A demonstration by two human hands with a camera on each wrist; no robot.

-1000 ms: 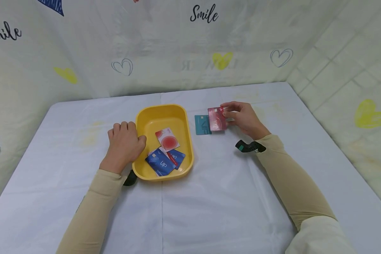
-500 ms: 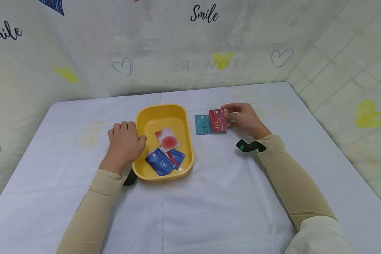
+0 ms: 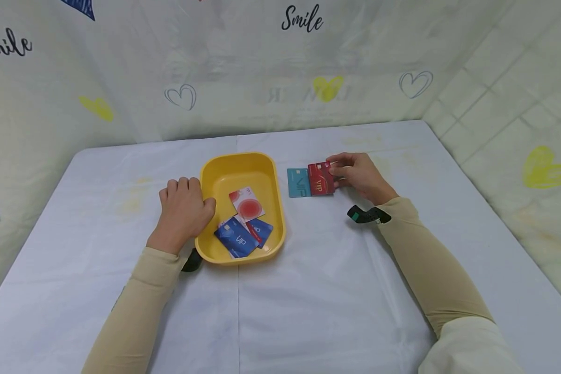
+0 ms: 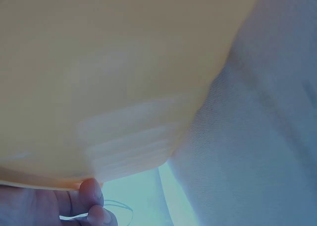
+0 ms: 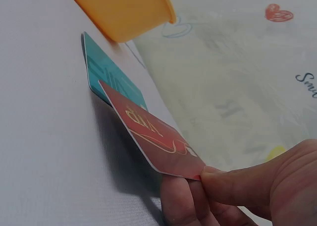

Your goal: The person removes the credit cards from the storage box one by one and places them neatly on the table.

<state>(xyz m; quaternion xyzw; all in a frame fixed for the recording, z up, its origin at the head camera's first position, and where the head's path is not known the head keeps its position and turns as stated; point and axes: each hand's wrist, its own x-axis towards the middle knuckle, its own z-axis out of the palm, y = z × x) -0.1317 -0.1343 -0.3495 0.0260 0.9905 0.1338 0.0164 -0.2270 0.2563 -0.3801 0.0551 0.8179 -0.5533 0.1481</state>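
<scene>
My right hand [image 3: 359, 176] pinches a red VIP card [image 5: 153, 137] by its right edge, thumb on top and fingers beneath. In the right wrist view the card tilts, with a shadow under it. Its far end overlaps a teal VIP card [image 3: 298, 183] that lies on the table. My left hand [image 3: 182, 213] grips the left rim of a yellow tray [image 3: 278, 208], thumb over the edge; the left wrist view shows its fingertips [image 4: 91, 192] at the rim. Inside the tray lie a white card with a red circle [image 3: 249, 209] and overlapping blue VIP cards [image 3: 237, 239].
The table [image 3: 308, 301] has a white cloth with a crease down the middle. Behind it and to the right hang pale sheets [image 3: 243, 67] printed with hearts and "Smile". A dark strap [image 3: 368, 215] sits at the right wrist.
The red card has tipped a little lower and slightly right in my right hand, so its VIP print shows more clearly. My left hand and the tray stay where they were.
</scene>
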